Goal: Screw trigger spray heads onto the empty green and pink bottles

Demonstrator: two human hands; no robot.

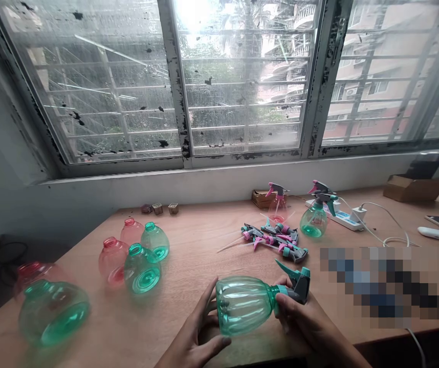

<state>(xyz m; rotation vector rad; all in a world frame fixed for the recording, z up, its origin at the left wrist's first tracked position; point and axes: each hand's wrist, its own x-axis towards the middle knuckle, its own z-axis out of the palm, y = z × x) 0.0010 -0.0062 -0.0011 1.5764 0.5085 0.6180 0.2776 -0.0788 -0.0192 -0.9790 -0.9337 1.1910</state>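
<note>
Green plastic spray bottle point(242, 305) lay sideways between both hands, over the near edge of the wooden desk point(189, 263), its neck pointing right and topped by a grey-and-teal trigger head point(296, 286). The left hand point(192, 332) cupped the ribbed base with fingers spread and thumb low, while the right hand point(304, 319) clenched around the neck and trigger head. Pink and green bottle bodies point(141, 268) sat off to the left, and loose sprayer heads point(275, 240) lay farther along the desk.
</note>
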